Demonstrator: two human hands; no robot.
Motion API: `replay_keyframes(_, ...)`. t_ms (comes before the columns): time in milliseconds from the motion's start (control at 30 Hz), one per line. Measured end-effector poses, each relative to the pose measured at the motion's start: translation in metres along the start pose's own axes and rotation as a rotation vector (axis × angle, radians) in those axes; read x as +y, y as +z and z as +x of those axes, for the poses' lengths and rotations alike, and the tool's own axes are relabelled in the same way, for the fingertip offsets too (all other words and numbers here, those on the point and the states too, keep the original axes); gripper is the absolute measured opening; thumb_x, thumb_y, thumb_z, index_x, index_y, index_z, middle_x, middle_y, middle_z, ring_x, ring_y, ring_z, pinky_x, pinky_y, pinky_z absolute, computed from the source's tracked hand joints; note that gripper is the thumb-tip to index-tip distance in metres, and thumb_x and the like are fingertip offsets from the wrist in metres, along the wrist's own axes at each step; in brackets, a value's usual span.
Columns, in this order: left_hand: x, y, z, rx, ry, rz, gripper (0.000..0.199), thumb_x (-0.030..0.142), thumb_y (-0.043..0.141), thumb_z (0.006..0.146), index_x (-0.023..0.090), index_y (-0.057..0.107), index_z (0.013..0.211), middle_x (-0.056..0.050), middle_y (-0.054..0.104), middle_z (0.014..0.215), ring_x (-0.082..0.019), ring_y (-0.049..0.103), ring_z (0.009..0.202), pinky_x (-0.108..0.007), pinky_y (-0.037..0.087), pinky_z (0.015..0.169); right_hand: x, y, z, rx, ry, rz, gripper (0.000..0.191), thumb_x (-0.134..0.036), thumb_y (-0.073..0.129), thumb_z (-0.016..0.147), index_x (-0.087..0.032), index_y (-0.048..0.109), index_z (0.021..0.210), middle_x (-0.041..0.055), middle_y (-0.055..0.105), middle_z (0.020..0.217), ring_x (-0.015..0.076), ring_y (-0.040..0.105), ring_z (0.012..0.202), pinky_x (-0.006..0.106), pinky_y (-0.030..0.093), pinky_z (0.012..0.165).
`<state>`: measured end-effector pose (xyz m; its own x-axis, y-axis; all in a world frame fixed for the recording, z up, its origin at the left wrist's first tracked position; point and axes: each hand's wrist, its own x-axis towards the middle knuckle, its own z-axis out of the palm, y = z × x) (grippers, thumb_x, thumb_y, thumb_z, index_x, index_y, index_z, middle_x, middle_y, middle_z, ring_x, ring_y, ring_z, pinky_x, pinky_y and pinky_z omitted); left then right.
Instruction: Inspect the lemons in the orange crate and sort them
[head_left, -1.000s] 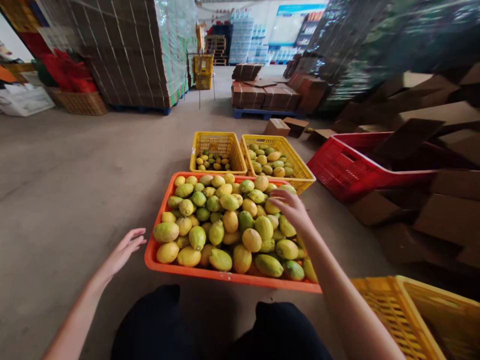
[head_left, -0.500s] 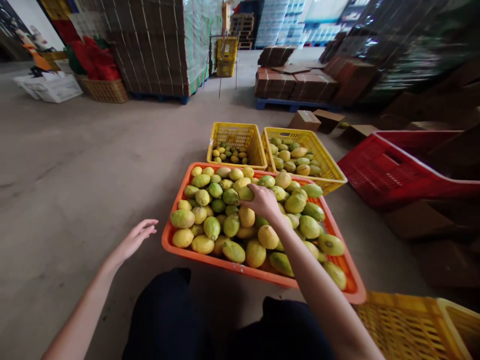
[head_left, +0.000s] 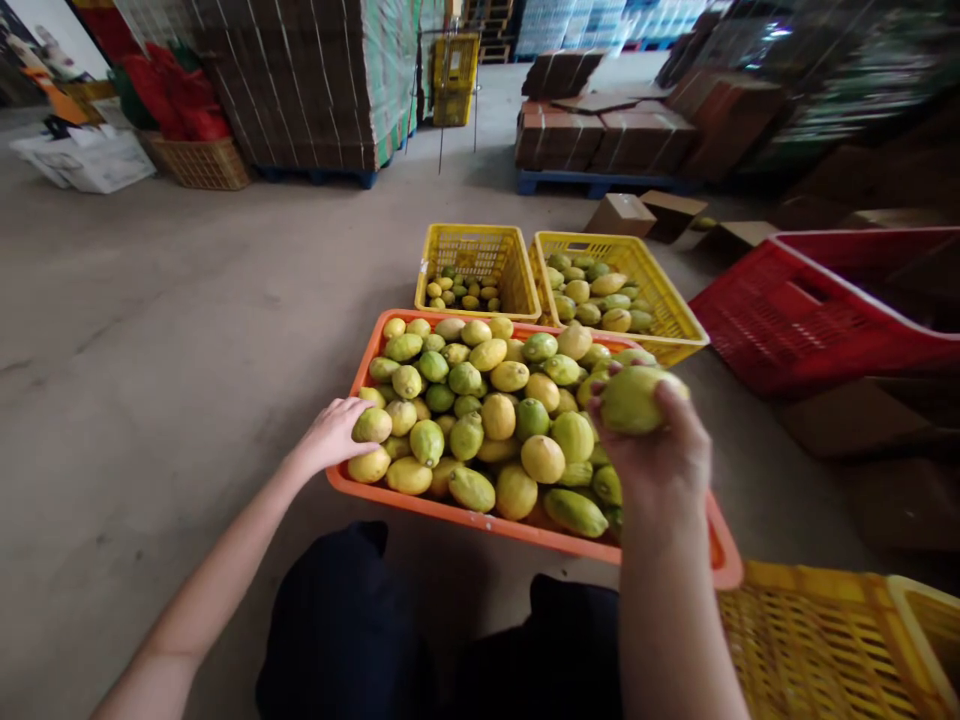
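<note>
Stacked boxes (head_left: 607, 135) stand around a grey floor (head_left: 225, 300). The right hand (head_left: 664, 460) clasps a greenish fruit (head_left: 632, 402) above an orange tray (head_left: 435, 507); the left hand (head_left: 330, 435) curls its fingers around a yellowish fruit (head_left: 373, 425) inside.

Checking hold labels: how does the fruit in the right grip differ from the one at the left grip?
Height: the right fruit is raised above the orange tray; the left fruit sits at its left side.
Colour: the right fruit is greener, the left fruit yellower.
Hold: the right grip wraps the right fruit; the left grip straddles the left fruit, firmness unclear.
Shared: both are rounded.
</note>
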<state>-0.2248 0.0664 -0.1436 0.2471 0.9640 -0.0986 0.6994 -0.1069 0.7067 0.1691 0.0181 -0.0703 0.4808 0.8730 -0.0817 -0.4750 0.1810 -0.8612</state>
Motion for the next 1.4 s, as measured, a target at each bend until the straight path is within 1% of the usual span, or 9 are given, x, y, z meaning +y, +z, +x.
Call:
replay_keyframes(233,0.031,-0.023,0.018,-0.005,-0.088,0.262,0.055,0.057,0.095,0.057,0.024,0.080,0.100,-0.015,0.079,0.110,-0.045,0.070,0.116,-0.056,0.048,0.113,0.042,0.012,-0.001,-0.122,0.176,0.054,0.052,-0.033,0.096,0.057,-0.024,0.071,0.102,0.0021,0.077,0.097,0.0201,0.074,0.076,0.033,0.064,0.063)
replay_keyframes(300,0.049,-0.035,0.026,0.044,-0.094,0.111,0.064,0.064,0.091,0.059,0.021,0.078,0.103,-0.014,0.080,0.104,-0.043,0.072,0.110,-0.056,0.054,0.106,0.042,0.019,-0.002,-0.174,0.151,0.052,0.057,-0.031,0.099,0.055,-0.023,0.072,0.104,0.0022,0.077,0.096,0.0206,0.074,0.075,0.034,0.065,0.064)
replay_keyframes(400,0.082,-0.039,0.039,0.125,-0.049,-0.342,0.075,0.071,0.089,0.059,0.017,0.073,0.108,-0.013,0.079,0.108,-0.039,0.072,0.113,-0.051,0.059,0.102,0.038,0.031,-0.003,-0.230,0.135,0.036,0.060,-0.029,0.101,0.051,-0.023,0.074,0.104,0.0020,0.078,0.095,0.0193,0.073,0.073,0.034,0.065,0.065)
replay_keyframes(500,0.116,-0.017,0.050,0.084,0.008,-0.841,0.073,0.064,0.090,0.066,0.017,0.067,0.118,-0.014,0.077,0.122,-0.038,0.070,0.123,-0.052,0.060,0.104,0.035,0.041,-0.003,-0.265,0.143,-0.009,0.061,-0.032,0.102,0.049,-0.023,0.076,0.103,0.0016,0.078,0.093,0.0175,0.070,0.071,0.031,0.064,0.064)
replay_keyframes(667,0.148,0.056,0.051,-0.093,0.060,-1.323,0.063,0.040,0.086,0.070,0.023,0.067,0.128,-0.008,0.080,0.122,-0.041,0.065,0.136,-0.059,0.052,0.117,0.033,0.044,-0.006,-0.345,0.155,-0.177,0.060,-0.032,0.101,0.053,-0.027,0.076,0.107,-0.0014,0.077,0.091,0.0183,0.070,0.075,0.030,0.062,0.070)
replay_keyframes(767,0.146,0.094,0.044,-0.062,0.027,-1.324,0.060,0.044,0.086,0.072,0.028,0.070,0.128,-0.005,0.080,0.124,-0.042,0.061,0.141,-0.061,0.047,0.121,0.043,0.038,-0.011,-0.316,0.067,-0.273,0.055,-0.035,0.100,0.055,-0.028,0.076,0.104,-0.0014,0.077,0.098,0.0221,0.072,0.087,0.034,0.062,0.081)
replay_keyframes(867,0.133,0.113,0.037,0.069,0.046,-1.176,0.058,0.053,0.088,0.074,0.031,0.071,0.125,-0.006,0.076,0.136,-0.040,0.059,0.144,-0.059,0.041,0.126,0.061,0.028,-0.018,-0.227,0.011,-0.328,0.051,-0.041,0.097,0.060,-0.029,0.074,0.104,0.0001,0.077,0.103,0.0259,0.073,0.095,0.038,0.063,0.087)
replay_keyframes(1100,0.109,0.108,0.025,-0.006,0.116,-0.970,0.074,0.040,0.100,0.062,0.027,0.070,0.129,-0.011,0.073,0.140,-0.041,0.067,0.132,-0.053,0.056,0.113,0.082,0.012,-0.022,-0.304,-0.098,-0.417,0.052,-0.042,0.097,0.063,-0.030,0.073,0.108,0.0021,0.079,0.113,0.0297,0.074,0.106,0.046,0.062,0.101)
replay_keyframes(1400,0.116,0.115,0.024,0.059,0.228,-0.838,0.072,0.035,0.099,0.068,0.027,0.068,0.132,-0.013,0.069,0.146,-0.037,0.062,0.140,-0.050,0.046,0.122,0.072,0.004,-0.011,-0.347,-0.190,-0.444,0.056,-0.037,0.100,0.061,-0.029,0.078,0.113,0.0041,0.080,0.123,0.0333,0.071,0.124,0.050,0.054,0.115)
